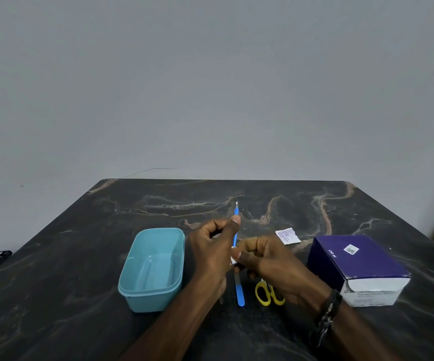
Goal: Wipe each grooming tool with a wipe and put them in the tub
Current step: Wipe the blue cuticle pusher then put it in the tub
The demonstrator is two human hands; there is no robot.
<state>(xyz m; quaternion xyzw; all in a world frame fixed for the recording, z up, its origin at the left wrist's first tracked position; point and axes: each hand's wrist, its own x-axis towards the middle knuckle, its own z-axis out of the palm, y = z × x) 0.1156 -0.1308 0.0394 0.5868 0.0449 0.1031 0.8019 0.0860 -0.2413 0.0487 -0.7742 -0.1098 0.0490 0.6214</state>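
Observation:
My left hand pinches a thin blue-handled cuticle tool near its upper end, its forked metal tip pointing away from me. My right hand grips a small white wipe wrapped round the lower part of that tool. A second blue-handled tool with a metal blade lies on the table below my hands. Yellow-handled scissors lie next to it, partly hidden under my right wrist. The light blue tub stands to the left with nothing visible inside.
A purple and white box sits at the right on the dark marble table. A torn white wipe sachet lies behind my right hand. A grey wall rises behind the table's far edge.

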